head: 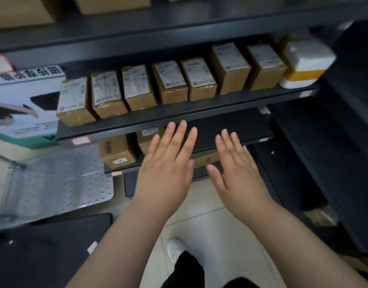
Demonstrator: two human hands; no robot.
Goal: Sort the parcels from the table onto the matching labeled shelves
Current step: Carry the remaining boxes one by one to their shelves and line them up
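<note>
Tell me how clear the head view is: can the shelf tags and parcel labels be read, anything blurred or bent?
Head view: soft overall, labels on the brown parcels are unreadable smears and the red-edged shelf tag shows no legible text; head view, far right: the white and yellow parcel is blurred; the shelf edge bows from the wide lens; left hand and right hand look sharper.
</note>
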